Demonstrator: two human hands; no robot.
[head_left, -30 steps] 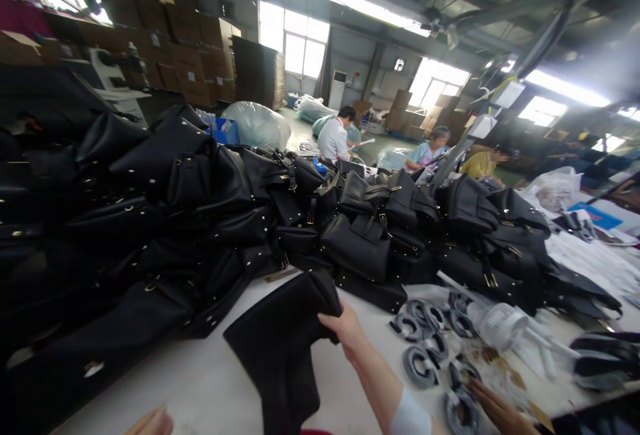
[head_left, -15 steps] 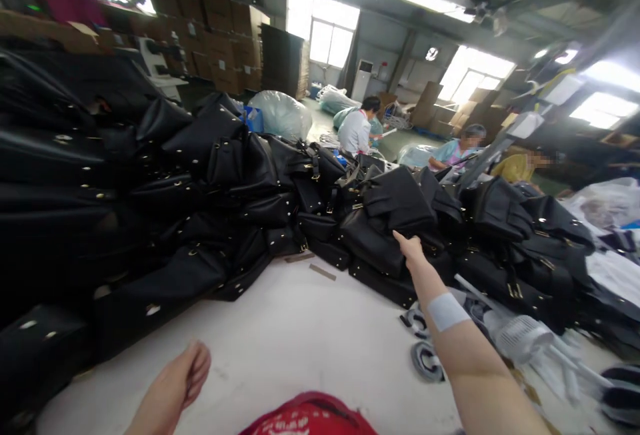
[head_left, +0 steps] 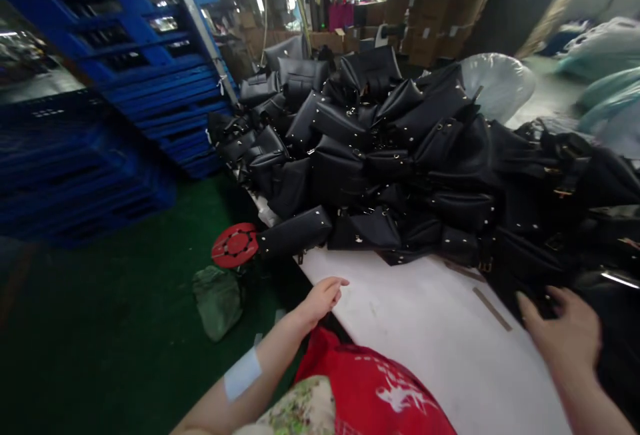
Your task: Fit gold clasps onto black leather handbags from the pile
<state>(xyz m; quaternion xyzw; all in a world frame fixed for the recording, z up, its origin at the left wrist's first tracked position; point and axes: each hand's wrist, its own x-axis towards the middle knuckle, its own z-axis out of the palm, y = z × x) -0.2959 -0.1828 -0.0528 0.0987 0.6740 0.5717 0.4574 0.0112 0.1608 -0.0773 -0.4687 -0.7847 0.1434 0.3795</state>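
Observation:
My left hand [head_left: 323, 300] hovers over the left edge of the white table [head_left: 420, 328], index finger stretched out and the other fingers loosely curled, with nothing seen in it. Closest to it are black handbags [head_left: 363, 232] with metal studs, heaped along the far side. On the right, my right hand [head_left: 565, 328] is open, thumb and fingers apart, beside a dark bag [head_left: 525, 255] in the pile. Whether its fingertips touch that bag I cannot tell. A light blue patch [head_left: 243, 374] sticks to my left forearm.
Grey-brown strips [head_left: 493, 308] lie on the table. Left of it are a red round stool [head_left: 235, 245], a dark green bag [head_left: 217, 302] on the green floor, and stacked blue pallets [head_left: 165, 102]. Cartons [head_left: 435, 15] and a clear plastic bundle [head_left: 497, 85] stand behind the heap.
The view has swung left, bringing the pallets and stool into sight. My right hand has gone from pointing at a bag to spread fingers; my left has loosened from a fist.

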